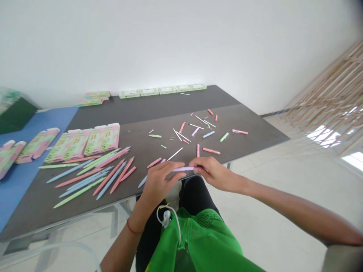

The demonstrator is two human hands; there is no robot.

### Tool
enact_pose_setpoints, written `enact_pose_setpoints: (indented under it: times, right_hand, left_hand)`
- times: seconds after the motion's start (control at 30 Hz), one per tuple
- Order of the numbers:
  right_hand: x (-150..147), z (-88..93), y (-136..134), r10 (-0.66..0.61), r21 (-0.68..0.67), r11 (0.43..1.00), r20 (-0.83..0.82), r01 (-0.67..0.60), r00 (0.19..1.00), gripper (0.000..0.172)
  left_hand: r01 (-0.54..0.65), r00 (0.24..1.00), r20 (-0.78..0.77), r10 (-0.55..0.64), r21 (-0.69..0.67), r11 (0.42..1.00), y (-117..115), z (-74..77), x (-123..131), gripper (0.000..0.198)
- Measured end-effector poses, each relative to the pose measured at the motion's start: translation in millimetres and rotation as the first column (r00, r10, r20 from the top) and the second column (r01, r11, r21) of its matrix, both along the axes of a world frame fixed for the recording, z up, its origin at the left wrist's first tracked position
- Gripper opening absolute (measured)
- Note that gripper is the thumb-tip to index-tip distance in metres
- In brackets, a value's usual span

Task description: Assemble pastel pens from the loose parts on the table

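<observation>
Between my two hands lies a light purple pen barrel (183, 169), held roughly level at the table's front edge. My left hand (160, 179) pinches its left end between thumb and fingers. On its right end, the thumb and fingers of my right hand (217, 173) are closed. Part of the barrel is hidden behind the fingers. A pink pen barrel (198, 150) lies just beyond my right hand, with another pink barrel (211, 151) beside it. Near my left hand are a short pink piece (154, 163) and a white refill (174, 153).
Assembled pens (93, 175) in several colours are piled at left, before pink-and-green boxes (98, 139). Loose refills (195, 126) and a green pen part (224, 137) are scattered to the right. More boxes (166, 90) line the back edge. A dark green bin (17, 115) stands far left.
</observation>
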State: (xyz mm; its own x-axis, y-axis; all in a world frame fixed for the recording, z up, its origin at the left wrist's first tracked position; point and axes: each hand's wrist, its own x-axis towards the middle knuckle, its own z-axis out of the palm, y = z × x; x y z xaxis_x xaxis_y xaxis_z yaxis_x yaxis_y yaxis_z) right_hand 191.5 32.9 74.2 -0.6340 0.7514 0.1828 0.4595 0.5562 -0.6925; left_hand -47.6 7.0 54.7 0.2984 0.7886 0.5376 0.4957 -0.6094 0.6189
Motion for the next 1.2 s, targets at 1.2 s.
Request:
enact_pose_setpoints:
  times: [1.2]
  right_hand:
    - [-5,10.2,-12,-0.037,0.183,0.983,0.110,0.016,0.993,0.022]
  left_hand:
    - [0.027,0.975,0.214,0.062,-0.394,0.919,-9,13.1,4,0.012]
